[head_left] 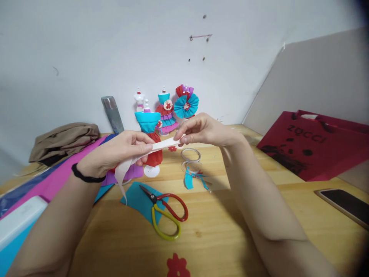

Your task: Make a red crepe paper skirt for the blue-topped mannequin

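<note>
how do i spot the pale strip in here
Above the wooden table, the left hand and right hand face each other. The pale strip spans between them, its loose end hanging below the left hand. Unlike the blue scraps on the table, it is whitish and held up.

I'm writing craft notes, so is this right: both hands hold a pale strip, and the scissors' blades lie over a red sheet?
Not quite: in the head view, the scissors lie with their blades over a blue sheet, not red. The left hand and right hand do hold the pale strip.
</note>
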The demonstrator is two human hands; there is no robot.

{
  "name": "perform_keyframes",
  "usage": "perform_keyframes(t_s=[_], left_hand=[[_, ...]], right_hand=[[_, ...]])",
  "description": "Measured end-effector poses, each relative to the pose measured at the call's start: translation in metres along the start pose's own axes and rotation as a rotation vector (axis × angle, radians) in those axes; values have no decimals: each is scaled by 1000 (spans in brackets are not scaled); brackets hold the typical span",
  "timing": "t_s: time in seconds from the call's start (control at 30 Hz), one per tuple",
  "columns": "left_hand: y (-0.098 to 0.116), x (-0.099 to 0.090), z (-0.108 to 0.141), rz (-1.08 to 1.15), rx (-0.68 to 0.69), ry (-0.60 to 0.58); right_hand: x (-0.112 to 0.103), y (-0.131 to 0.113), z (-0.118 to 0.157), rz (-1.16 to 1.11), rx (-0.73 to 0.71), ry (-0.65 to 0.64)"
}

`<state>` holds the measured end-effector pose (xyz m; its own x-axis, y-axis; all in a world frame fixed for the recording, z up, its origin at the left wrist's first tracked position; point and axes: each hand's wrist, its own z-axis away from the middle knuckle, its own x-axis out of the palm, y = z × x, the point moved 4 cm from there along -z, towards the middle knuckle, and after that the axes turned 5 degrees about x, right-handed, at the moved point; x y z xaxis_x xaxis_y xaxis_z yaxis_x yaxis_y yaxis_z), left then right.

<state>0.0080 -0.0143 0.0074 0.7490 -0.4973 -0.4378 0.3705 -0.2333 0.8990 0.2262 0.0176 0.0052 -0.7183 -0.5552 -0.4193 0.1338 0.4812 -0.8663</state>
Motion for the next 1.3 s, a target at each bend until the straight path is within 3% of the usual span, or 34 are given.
perform_keyframes(t_s=[0.2,0.4,0.57,0.73,1.3], left_hand=[[-7,-2,-2,-93,22,-74],[-5,1,-3,-253,21,-7],[1,9,-5,-314,106,34],[4,15,-7,-341,186,55],[12,8,-3,-406,191,49]], right_hand=[[6,-6,2,12,85,34],[10,-4,0,143,112,-12],[23,-8,-6,319,79,-109],[33,-9,-10,375,30,-119],[19,-8,-7,397,129,-16]])
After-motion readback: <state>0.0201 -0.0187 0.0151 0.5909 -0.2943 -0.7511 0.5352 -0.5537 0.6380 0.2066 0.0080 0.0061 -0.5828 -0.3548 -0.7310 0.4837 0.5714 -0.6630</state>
